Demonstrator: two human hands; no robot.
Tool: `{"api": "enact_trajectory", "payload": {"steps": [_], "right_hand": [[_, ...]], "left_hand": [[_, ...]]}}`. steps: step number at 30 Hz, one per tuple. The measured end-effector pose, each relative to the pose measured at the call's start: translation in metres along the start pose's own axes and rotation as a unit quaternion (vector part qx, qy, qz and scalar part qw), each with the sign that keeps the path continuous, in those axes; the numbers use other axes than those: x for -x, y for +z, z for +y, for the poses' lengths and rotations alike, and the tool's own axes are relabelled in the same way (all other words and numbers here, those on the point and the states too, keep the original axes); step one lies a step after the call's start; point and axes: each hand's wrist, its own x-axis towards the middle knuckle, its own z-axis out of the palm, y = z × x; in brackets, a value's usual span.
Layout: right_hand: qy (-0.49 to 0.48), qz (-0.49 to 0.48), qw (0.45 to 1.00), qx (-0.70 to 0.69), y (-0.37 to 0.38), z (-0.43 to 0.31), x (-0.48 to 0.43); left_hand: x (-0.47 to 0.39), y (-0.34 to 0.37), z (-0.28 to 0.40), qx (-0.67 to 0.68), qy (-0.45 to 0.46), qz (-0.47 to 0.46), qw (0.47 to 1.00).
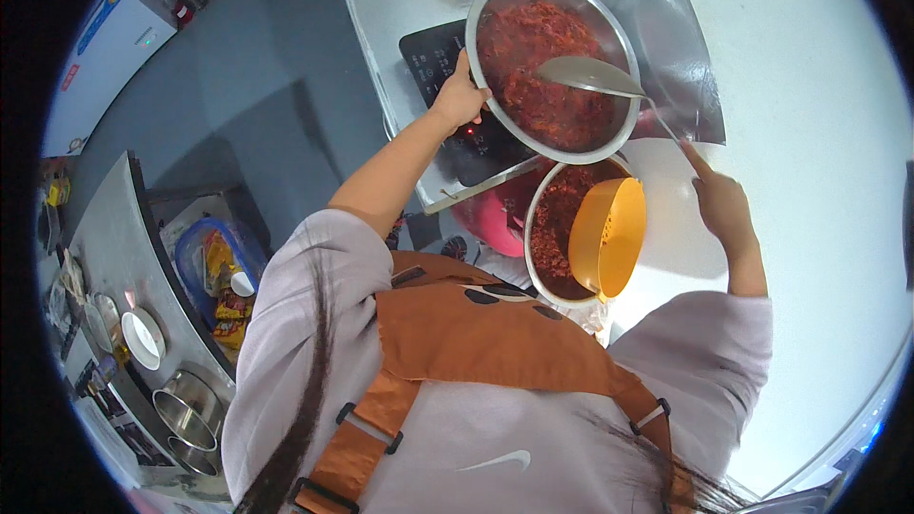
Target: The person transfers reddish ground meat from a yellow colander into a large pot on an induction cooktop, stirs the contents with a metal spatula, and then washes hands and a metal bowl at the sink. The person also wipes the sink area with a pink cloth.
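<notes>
My left hand [460,96] grips the near left rim of a wide metal bowl [628,132], which rests over a black induction cooktop [475,157]. Steaming dark red food [543,100], finely shredded or chopped, lies inside it. In my right hand [721,207] is the thin handle of a large metal ladle [593,76]; its head is over the food, and the index finger lies along the handle. Nearer my body stands a second round container [532,243] with similar red food. An orange plastic scoop or bowl [618,235] leans in it, partly covering the food.
The cooktop sits on a metal-topped table [400,28], with a metal sheet [671,36] behind the bowl. Something pink [493,221] is below the table's near edge. At left are a steel counter [118,228] with pots [189,407], a blue basket [187,243] of packets and a white freezer [118,57].
</notes>
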Motion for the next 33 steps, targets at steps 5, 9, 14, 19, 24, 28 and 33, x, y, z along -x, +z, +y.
{"api": "enact_trajectory", "payload": {"steps": [5,9,14,19,24,28,33], "right_hand": [[-0.063,-0.016,0.94,-0.335,0.045,-0.003,0.022],[0.063,-0.121,0.865,-0.483,0.092,-0.039,-0.039],[-0.034,0.13,0.942,-0.307,0.118,-0.019,-0.055],[0.071,0.11,0.964,-0.23,0.088,-0.014,-0.069],[0.099,0.094,0.976,-0.168,0.15,0.007,-0.111],[0.141,-0.151,0.72,-0.662,0.141,-0.02,-0.067],[0.117,-0.293,0.424,-0.849,0.149,-0.047,-0.058]], "left_hand": [[0.005,0.001,0.009,0.005,-0.002,-0.009,1.0],[0.001,0.002,0.002,0.006,0.003,-0.015,1.0],[0.005,0.002,0.009,0.018,0.006,-0.023,1.0],[0.002,-0.001,0.005,0.017,0.005,-0.01,1.0],[0.003,0.004,0.007,0.033,0.019,-0.025,0.999],[0.005,-0.001,0.002,0.024,0.006,-0.013,1.0],[0.007,0.002,0.008,0.011,-0.008,-0.023,1.0]]}}
